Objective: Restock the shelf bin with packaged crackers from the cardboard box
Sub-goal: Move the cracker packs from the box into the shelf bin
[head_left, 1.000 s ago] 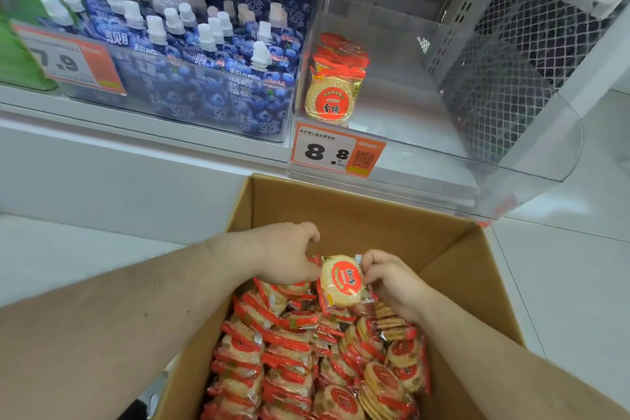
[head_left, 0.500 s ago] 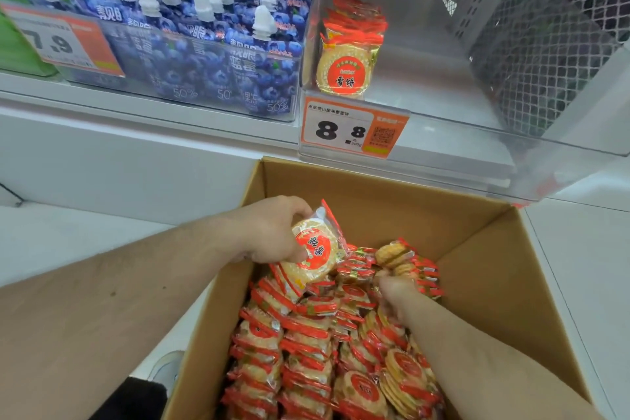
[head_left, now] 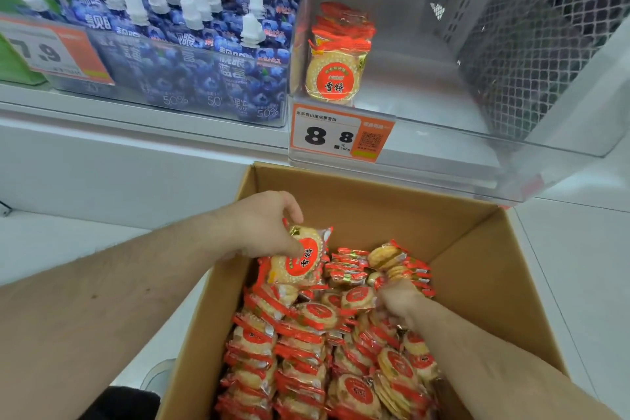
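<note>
Round red-and-gold cracker packet (head_left: 300,257) pinched in left hand (head_left: 262,225) | clear plastic shelf bin (head_left: 443,160) at twelve o'clock | right hand (head_left: 399,300) grips another packet in box.

Open brown cardboard box (head_left: 375,201) on floor below shelf, flaps up, packed with rows of round cracker packs (head_left: 300,351), red-orange wrappers, mostly on edge. One cracker pack (head_left: 300,259) lifted above the left rows near box's far-left corner, face toward camera, tilted, red circle label. Another pack (head_left: 358,298) at the pile's middle, lying face-up. Clear plastic shelf bin (head_left: 443,133) above box, mostly bare; short stack of same packs (head_left: 335,58) upright at its left front corner.
</note>
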Motion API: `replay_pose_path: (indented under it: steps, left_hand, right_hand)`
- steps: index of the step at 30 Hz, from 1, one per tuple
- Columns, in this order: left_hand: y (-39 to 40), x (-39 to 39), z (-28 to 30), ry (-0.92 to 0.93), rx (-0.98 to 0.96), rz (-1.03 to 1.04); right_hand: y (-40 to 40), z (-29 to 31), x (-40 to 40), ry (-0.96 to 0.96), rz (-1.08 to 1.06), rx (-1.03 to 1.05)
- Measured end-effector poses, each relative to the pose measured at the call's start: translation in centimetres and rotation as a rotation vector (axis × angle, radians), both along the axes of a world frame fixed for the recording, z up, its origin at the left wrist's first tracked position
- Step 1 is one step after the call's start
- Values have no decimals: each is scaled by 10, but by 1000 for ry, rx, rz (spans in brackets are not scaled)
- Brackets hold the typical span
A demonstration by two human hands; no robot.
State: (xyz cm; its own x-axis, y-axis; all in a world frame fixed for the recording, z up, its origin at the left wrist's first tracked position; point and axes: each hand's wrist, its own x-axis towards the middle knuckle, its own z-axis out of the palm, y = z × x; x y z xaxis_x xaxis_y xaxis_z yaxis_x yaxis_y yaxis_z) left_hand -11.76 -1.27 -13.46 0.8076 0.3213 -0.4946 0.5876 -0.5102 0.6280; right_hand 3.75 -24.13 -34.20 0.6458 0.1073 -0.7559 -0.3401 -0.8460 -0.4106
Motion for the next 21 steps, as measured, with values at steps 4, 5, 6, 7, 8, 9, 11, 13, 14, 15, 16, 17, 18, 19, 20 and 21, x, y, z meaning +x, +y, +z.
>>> replay_pose_path:
  steps: [4,5,6,7,8,9,11,13,14,15,16,17,18,19,20,21]
  left_hand:
    - [3,0,12,-126,-199,109]
    - [3,-1,15,-138,-267,145]
    - [4,-1,17,-142,-322,176]
    - [3,-3,19,-138,-353,194]
    - [2,-3,20,-122,-372,207]
    - [2,-4,20,-103,-388,218]
    - [1,-4,22,-91,-413,239]
    - [-2,-5,25,-100,-439,245]
    - [-4,-5,27,-110,-445,244]
    - [-6,-6,29,-124,-445,241]
    - [-8,-7,32,-140,-442,239]
    - [-11,-8,34,-151,-442,237]
    - [-13,-9,36,-161,-457,243]
    - [-15,-9,37,-170,-492,256]
    - [-17,-9,38,-184,-535,271]
    - [-19,-10,39,-199,-568,281]
  right_hand:
    - [-16,77,12,27,43,262]
    - [-19,98,14,32,46,320]
    - [-21,118,14,41,51,377]
    - [-22,141,12,43,62,437]
    - [-23,159,11,46,72,488]
    - [-24,173,9,50,75,538]
    - [-26,200,1,32,90,616]
    - [-31,221,-9,27,100,698]
    - [-33,230,-14,27,105,733]
    - [-36,237,-18,26,106,758]
    - [-37,242,-22,29,101,788]
    - [-39,245,-24,36,88,826]
    - [-39,248,-25,45,68,871]
    - [-38,250,-26,55,44,920]
    - [-37,252,-27,62,19,961]
    - [-34,253,-29,65,0,993]
